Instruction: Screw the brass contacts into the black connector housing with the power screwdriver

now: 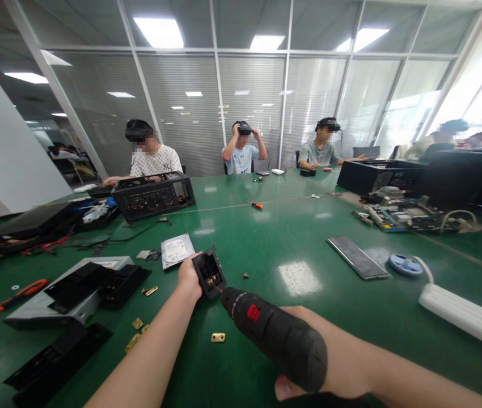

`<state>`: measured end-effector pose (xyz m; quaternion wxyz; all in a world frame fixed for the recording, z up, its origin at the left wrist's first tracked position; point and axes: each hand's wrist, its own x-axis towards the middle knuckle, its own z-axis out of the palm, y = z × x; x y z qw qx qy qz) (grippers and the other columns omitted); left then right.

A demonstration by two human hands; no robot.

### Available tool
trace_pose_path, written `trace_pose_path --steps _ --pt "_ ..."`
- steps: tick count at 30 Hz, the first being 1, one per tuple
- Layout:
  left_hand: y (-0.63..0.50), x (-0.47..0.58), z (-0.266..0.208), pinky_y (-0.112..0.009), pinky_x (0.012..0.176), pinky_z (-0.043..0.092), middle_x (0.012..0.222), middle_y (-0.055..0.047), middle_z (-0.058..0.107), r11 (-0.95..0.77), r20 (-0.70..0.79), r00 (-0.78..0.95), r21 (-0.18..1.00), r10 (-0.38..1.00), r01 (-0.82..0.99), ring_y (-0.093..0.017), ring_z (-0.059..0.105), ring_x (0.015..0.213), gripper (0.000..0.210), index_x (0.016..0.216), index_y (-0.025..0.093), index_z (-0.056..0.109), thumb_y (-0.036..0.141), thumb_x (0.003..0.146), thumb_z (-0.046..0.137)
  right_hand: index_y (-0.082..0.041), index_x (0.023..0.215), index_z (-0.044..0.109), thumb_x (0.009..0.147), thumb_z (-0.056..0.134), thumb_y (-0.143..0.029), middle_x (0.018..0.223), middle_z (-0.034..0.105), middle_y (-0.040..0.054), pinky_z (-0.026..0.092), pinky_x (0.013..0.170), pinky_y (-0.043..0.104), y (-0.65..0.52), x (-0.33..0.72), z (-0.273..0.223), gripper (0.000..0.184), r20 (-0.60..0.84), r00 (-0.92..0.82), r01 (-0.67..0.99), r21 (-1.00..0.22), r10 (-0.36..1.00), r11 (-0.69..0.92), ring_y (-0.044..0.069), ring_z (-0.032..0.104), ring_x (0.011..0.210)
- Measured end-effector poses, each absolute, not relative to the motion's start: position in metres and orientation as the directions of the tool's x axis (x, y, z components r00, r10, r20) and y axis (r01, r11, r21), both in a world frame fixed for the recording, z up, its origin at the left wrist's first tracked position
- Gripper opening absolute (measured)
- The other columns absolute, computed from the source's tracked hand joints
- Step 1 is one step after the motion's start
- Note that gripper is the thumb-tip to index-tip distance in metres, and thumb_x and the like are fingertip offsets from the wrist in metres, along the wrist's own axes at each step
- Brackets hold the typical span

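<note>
Black housing (209, 274) held in left hand (189, 277), over green table (262, 241) | right hand (333, 341) wrapped around power drill (275, 334), bit at housing's open side | hard drive (177, 251) just beyond left hand | phone (358, 258) farther right

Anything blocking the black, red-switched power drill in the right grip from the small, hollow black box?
Nothing visible: the power drill in the right grip points at the open side of the black box in the left grip. Whether the drill touches the gold-coloured pieces inside is too small to tell.
</note>
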<state>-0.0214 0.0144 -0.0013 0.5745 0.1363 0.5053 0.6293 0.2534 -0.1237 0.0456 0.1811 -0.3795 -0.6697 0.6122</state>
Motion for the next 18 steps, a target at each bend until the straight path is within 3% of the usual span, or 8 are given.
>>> trace_pose_path --steps 3,5,10,18 --pt "0.0150 -0.0207 -0.0024 -0.038 0.046 0.057 0.062 -0.011 0.068 0.161 -0.404 -0.313 0.796 0.860 -0.584 -0.028 0.067 0.051 0.014 0.076 0.017 0.065 0.024 0.081 0.055 -0.016 0.095 0.065 0.051 0.100 -0.026 0.087 0.061 0.0013 0.047 0.066 0.025 -0.1190 0.2564 0.0414 0.057 -0.114 -0.688 0.220 -0.974 0.716 0.056 0.017 0.053 0.080" --pt "0.0156 -0.0205 -0.0030 -0.038 0.047 0.057 0.061 -0.011 0.068 0.151 -0.394 -0.315 0.798 0.864 -0.584 -0.027 0.067 0.051 0.014 0.074 0.016 0.065 0.024 0.082 0.055 -0.015 0.088 0.063 0.051 0.100 -0.024 0.084 0.059 0.0005 0.045 0.065 0.025 -0.1175 0.2564 0.0410 0.053 -0.087 -0.701 0.200 -0.977 0.707 0.078 0.016 0.051 0.077" --pt "0.0159 -0.0199 -0.0012 -0.038 0.045 0.056 0.060 -0.009 0.066 0.155 -0.413 -0.326 0.789 0.850 -0.595 -0.026 0.065 0.049 0.011 0.074 0.017 0.065 0.023 0.079 0.056 -0.014 0.115 0.064 0.044 0.103 -0.020 0.086 0.064 -0.0010 0.047 0.065 0.024 -0.1225 0.2529 0.0458 0.082 -0.237 -0.650 0.301 -0.953 0.722 -0.041 0.017 0.057 0.078" --pt "0.0154 -0.0190 0.0007 -0.038 0.049 0.057 0.062 -0.010 0.067 0.153 -0.397 -0.337 0.810 0.854 -0.567 -0.027 0.066 0.051 0.013 0.075 0.017 0.065 0.022 0.080 0.055 -0.015 0.110 0.065 0.048 0.102 -0.025 0.083 0.064 -0.0018 0.046 0.062 0.023 -0.1218 0.2549 0.0436 0.073 -0.170 -0.639 0.268 -0.963 0.750 0.010 0.016 0.057 0.076"
